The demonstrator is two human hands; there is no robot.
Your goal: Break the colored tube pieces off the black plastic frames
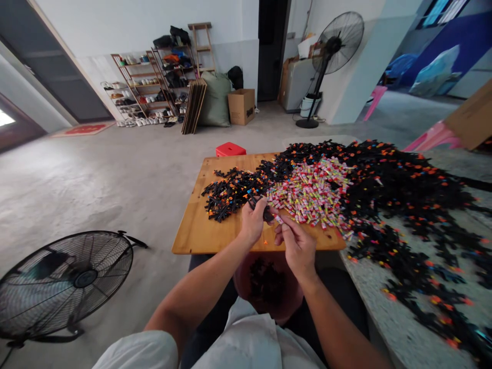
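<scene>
Over the near edge of the wooden board (192,225), my left hand (252,221) is closed around a black plastic toy (268,214). My right hand (299,248) pinches a small pink-and-white printed tube (278,219) at the toy's lower end. Whether the tube is inside the toy or only against it, I cannot tell. Just beyond my hands lies a heap of such printed tubes (311,192) with red and yellow-green parts. To its left is a pile of black toys with orange and blue bits (226,197). A small orange piece (265,242) rests near the board's front edge.
A larger mass of black toys (400,174) covers the stone surface (378,302) at right. Between my legs sits a reddish tub (242,279) holding black pieces. A floor fan (84,278) stands at left, a red stool (230,149) behind the board.
</scene>
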